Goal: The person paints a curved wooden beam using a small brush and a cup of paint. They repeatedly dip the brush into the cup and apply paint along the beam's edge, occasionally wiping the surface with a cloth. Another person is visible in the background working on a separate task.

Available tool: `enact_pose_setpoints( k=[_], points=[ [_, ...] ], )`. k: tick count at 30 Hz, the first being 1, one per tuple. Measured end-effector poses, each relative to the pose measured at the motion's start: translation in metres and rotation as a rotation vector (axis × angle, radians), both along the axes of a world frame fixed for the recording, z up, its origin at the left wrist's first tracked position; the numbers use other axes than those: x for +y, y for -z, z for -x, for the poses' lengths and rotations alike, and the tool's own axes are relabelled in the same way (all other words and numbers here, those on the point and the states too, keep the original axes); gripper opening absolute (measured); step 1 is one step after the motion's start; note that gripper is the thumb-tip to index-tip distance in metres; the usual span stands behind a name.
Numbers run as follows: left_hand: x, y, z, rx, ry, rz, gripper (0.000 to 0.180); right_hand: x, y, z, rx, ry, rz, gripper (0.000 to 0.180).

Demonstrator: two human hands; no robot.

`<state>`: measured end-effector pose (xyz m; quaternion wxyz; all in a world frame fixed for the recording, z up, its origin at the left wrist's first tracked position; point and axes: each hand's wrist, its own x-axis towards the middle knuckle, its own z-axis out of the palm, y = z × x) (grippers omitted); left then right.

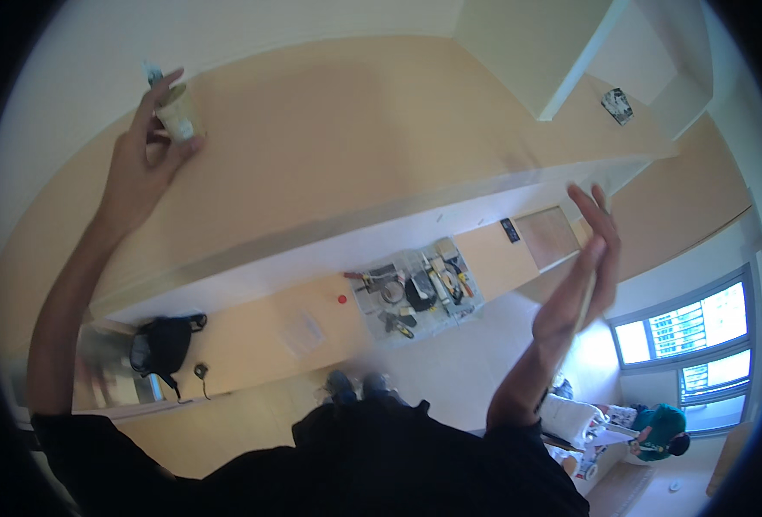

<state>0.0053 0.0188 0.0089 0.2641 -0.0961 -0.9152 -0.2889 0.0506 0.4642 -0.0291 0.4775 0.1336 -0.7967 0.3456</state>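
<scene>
Dark sleeves [355, 457] filled the lower edge. At left, the left hand [144, 159] pinched a small pale paper-wrapped roll [177, 116] against the beige wall panel [355, 138]. At right, the right hand [583, 276] was spread flat, holding nothing. The panel surface looked bare, so the work seemed hardly begun.

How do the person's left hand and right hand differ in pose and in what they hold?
The left hand is curled, its grip closed on a small pale cup-like container; the right hand is open and flat, fingers straight. The left is raised against the tan wooden panel; the right sits lower, at the panel's edge, seen edge-on. Both reach upward on bare forearms.
</scene>
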Motion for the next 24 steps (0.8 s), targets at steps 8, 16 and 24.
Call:
enact_pose_setpoints(
  k=[8, 16, 24],
  points=[
    [0.000, 0.000, -0.005, -0.086, 0.001, -0.073, 0.081, 0.054, 0.077, -0.033, 0.101, 0.077, 0.144, 0.039],
    [0.003, 0.004, -0.005, -0.047, -0.101, -0.078, 0.087, 0.056, 0.124, -0.011, 0.170, 0.113, 0.241, 0.028],
    [-0.006, -0.001, -0.005, -0.090, -0.052, -0.065, 0.084, -0.006, 0.144, -0.002, -0.069, -0.230, 0.419, 0.045]
  ],
)
